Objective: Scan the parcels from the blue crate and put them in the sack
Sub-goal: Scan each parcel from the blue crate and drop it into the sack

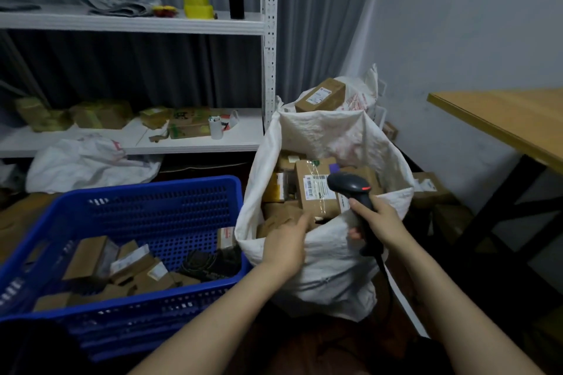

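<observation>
A blue perforated crate stands at the lower left with several brown cardboard parcels in its bottom. To its right an open white woven sack holds several parcels; the top one shows a white barcode label. My left hand hovers over the sack's near rim, fingers loose and holding nothing. My right hand grips a black handheld scanner, its head above the labelled parcel inside the sack.
A second white sack with a box in it stands behind the first. White metal shelving at the left carries boxes and small items. A wooden table with black legs stands at the right. A crumpled white sack lies behind the crate.
</observation>
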